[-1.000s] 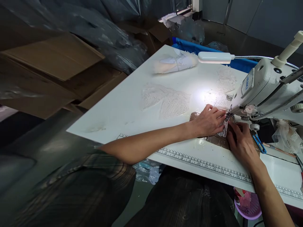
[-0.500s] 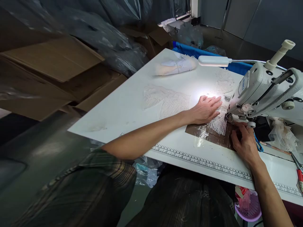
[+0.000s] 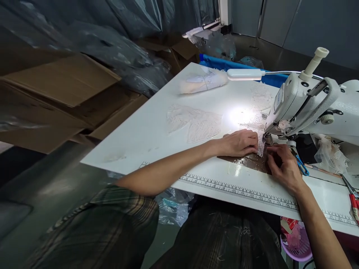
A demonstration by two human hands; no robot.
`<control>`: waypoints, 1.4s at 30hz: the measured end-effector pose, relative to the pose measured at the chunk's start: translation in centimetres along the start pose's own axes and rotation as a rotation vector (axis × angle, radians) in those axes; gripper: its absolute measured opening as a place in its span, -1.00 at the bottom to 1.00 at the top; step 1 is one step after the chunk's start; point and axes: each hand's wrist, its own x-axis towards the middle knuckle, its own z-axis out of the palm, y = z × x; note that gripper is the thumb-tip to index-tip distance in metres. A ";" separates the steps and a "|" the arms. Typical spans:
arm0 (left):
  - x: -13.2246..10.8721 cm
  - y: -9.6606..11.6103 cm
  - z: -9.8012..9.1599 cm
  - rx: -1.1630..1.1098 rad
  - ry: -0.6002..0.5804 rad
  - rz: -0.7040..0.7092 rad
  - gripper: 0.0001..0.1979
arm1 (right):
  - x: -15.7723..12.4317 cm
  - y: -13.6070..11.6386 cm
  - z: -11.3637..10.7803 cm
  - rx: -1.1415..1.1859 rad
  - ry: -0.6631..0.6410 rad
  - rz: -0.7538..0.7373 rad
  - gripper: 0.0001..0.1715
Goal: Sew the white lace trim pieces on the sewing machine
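Note:
White lace runs under the needle area of the white sewing machine. My left hand rests on the lace just left of the needle, its fingers bent and pressed together; what they grip is hidden. Right of the lace, my right hand has thumb and fingertips drawn together near the presser foot, and anything between them is too small to make out. Beneath both hands is a shiny brown plate. More lace pieces lie flat on the white table.
A tied fabric bundle lies at the back under the lamp. At the right are blue snips and red-handled scissors. A printed ruler follows the front edge. Cardboard boxes stand at the left.
My left hand has moved down and its spread fingers have bent together. My right hand has shifted slightly left with the view. The lace beside the needle shows as a narrower strip.

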 end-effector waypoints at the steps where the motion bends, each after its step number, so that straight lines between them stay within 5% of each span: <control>1: 0.0 0.0 -0.1 -0.020 0.000 -0.011 -0.82 | 0.1 -0.2 0.0 0.021 -0.033 -0.011 -0.74; 5: 0.0 0.1 -0.3 -0.069 0.006 -0.058 -0.79 | 0.7 -0.5 0.3 0.038 -0.111 -0.015 -0.77; 11: 0.2 0.2 0.1 -0.069 0.095 0.016 -0.78 | 1.4 -0.2 0.8 0.005 -0.031 0.028 -0.78; 18: 0.3 0.2 -0.3 -0.159 0.324 0.025 -0.75 | 0.7 0.6 0.7 -0.174 -0.079 -0.073 -0.62; 31: -0.1 0.1 0.4 0.292 0.029 0.241 -0.67 | -0.1 -0.4 -0.3 -0.103 -0.232 -0.152 -0.60; 42: 0.2 0.3 -0.1 0.413 0.030 0.372 -0.67 | 0.2 -0.6 -0.5 -0.073 -0.209 -0.142 -0.63</control>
